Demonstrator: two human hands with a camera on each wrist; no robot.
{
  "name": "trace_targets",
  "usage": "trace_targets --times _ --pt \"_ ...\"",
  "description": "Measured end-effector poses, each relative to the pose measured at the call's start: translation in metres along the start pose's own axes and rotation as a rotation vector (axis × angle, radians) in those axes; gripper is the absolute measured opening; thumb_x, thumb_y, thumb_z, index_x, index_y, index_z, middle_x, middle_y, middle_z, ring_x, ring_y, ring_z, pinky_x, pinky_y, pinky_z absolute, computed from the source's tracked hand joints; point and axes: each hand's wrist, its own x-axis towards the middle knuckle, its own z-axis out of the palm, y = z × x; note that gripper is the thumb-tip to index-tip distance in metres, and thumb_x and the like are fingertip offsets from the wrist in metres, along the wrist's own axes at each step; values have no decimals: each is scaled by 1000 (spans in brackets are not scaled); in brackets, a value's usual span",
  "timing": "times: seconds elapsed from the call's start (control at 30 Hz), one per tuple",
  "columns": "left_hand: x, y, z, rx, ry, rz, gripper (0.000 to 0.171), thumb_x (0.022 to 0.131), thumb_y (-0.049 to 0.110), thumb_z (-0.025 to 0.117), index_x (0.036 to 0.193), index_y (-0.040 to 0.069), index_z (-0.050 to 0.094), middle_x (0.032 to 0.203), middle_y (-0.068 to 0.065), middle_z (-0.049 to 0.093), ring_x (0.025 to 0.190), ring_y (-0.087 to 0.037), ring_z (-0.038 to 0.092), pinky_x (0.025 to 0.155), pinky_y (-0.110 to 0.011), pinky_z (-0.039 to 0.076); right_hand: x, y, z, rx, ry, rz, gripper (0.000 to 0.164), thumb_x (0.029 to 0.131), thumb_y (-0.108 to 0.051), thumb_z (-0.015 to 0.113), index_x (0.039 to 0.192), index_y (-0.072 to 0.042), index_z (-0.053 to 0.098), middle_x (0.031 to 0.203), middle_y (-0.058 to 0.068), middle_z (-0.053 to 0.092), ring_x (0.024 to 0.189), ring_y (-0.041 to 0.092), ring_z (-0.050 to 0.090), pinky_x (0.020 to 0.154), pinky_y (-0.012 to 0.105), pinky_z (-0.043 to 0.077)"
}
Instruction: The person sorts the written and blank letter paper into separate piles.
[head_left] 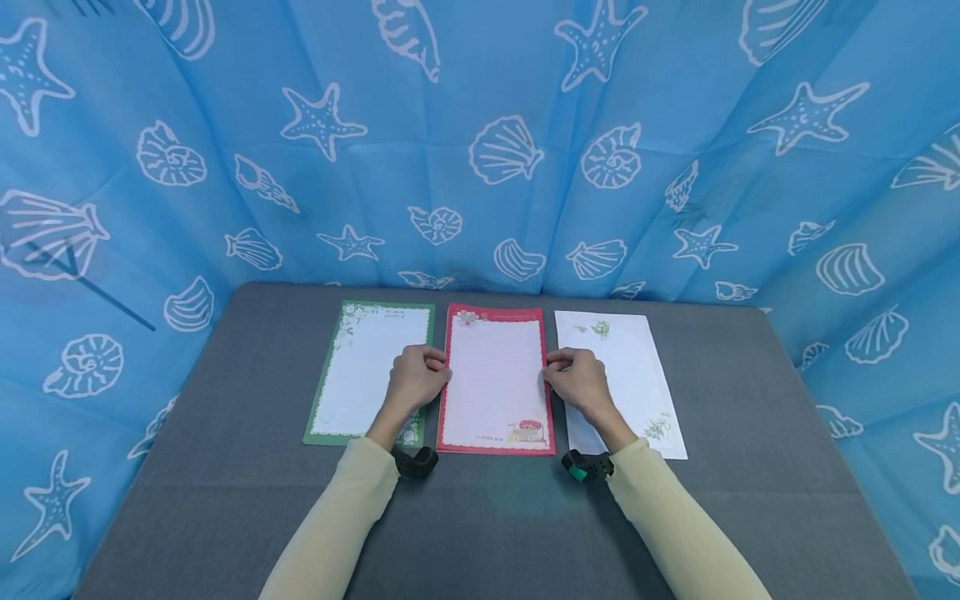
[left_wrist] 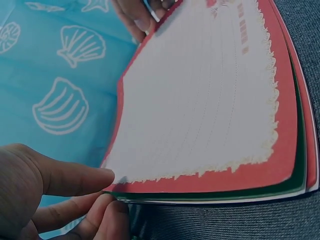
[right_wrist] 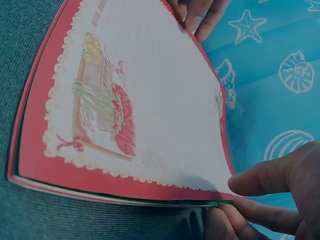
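A stack of letter paper with a red-bordered sheet (head_left: 495, 383) on top lies in the middle of the table. My left hand (head_left: 416, 377) pinches its left edge, thumb above and fingers below. On the opposite edge my right hand (head_left: 579, 383) pinches it the same way. Green and white edges show beneath the top sheet (left_wrist: 200, 100) in the left wrist view. Printed flowers decorate one corner of that sheet (right_wrist: 165, 100) in the right wrist view. Each hand partly covers the paper beside it.
A green-bordered sheet (head_left: 360, 367) lies left of the stack, and a white sheet (head_left: 637, 383) with small green plant prints lies to its right. The table (head_left: 495, 533) has a dark grey cloth. Behind it hangs a blue curtain (head_left: 465, 183) with shells and starfish.
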Motion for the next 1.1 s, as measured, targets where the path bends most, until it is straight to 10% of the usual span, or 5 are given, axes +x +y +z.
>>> trace_targets --times 1.1 --pt "1 4 -7 -222 -51 -39 22 90 3 72 112 0 70 91 -11 67 72 -19 68 69 -36 57 -1 -1 -3 216 -15 40 20 94 -3 68 112 6 68 90 15 68 73 15 67 69 29 60"
